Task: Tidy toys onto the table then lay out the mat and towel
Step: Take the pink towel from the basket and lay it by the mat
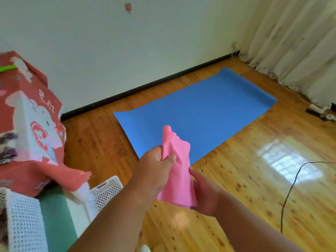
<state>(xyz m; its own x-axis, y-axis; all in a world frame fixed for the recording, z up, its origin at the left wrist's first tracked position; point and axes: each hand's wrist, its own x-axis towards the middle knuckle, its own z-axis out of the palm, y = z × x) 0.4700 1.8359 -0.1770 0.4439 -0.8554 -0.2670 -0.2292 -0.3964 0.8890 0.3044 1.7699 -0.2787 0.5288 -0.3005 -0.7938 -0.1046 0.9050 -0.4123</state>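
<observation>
A blue mat (198,113) lies unrolled on the wooden floor beside the wall, its far end slightly curled. I hold a pink towel (177,160), bunched and hanging, above the mat's near edge. My left hand (156,168) grips its upper part with thumb and fingers closed on the cloth. Lower down, my right hand (203,191) holds the towel's bottom part from the right side. At the left stands a table (36,113) under a red patterned cloth, with a green toy (7,68) partly visible on top.
White perforated baskets (103,193) sit on the floor beneath the table's edge at the lower left. A black cable (291,190) runs across the floor at the right. Curtains (300,42) hang in the far right corner, with a power strip (320,113) below them.
</observation>
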